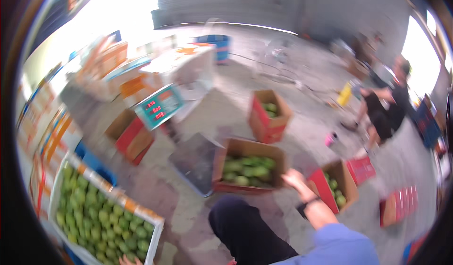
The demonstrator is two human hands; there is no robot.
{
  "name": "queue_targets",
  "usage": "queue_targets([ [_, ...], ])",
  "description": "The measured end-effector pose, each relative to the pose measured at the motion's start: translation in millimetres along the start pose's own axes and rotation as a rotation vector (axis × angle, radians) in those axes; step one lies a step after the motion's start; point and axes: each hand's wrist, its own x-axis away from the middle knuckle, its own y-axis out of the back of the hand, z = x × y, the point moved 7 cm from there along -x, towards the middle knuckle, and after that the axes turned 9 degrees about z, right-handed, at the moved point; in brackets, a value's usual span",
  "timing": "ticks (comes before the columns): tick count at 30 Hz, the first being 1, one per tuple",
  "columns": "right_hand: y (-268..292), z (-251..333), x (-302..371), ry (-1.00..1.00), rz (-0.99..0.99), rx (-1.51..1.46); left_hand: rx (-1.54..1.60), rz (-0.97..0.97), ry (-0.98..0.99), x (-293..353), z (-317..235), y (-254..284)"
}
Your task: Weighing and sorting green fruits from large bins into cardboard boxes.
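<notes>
A cardboard box (249, 189) holding green fruit (250, 170) stands partly over the right edge of the dark scale platform (191, 163). My right hand (295, 178), blurred, is at the right wall of that box with its fingers closed against the edge. At the lower left is a large white-rimmed crate (158, 234) full of green oval fruit (101, 215). The fingers of my left hand (130, 260) show at the bottom edge of the view, apart and over the fruit near the crate's front; the rest of that hand is out of view.
A scale display (159, 106) rises behind the platform. Red-sided boxes stand around: an open one (130, 137) at left, one with fruit (270, 118) behind, another with fruit (332, 189) at right. A person (389, 99) sits at the far right. White foam boxes (188, 71) are stacked behind.
</notes>
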Motion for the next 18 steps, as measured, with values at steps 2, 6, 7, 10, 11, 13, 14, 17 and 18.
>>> queue_targets([
  [2,-17,-60,44,-0.015,-0.102,0.043,0.224,0.053,0.155,1,14,-14],
  [6,-52,-81,87,0.186,0.129,-0.068,0.344,-0.164,0.059,12,17,2],
  [7,-58,-69,98,0.268,0.218,-0.057,0.358,-0.204,0.065,14,25,12],
  [10,-67,-13,147,0.553,0.466,0.066,0.266,-0.338,0.196,32,85,53],
  [11,-65,13,166,0.644,0.517,0.113,0.199,-0.34,0.249,44,118,67],
  [13,-57,82,195,0.858,0.565,0.172,0.112,-0.435,0.491,86,203,97],
  [14,-54,120,210,0.97,0.568,0.18,-0.012,-0.416,0.651,113,248,111],
  [17,-48,230,228,1.023,0.447,0.169,-0.222,-0.314,1.046,221,378,155],
  [18,-46,258,235,1.007,0.395,0.004,-0.353,-0.299,1.214,267,410,175],
])
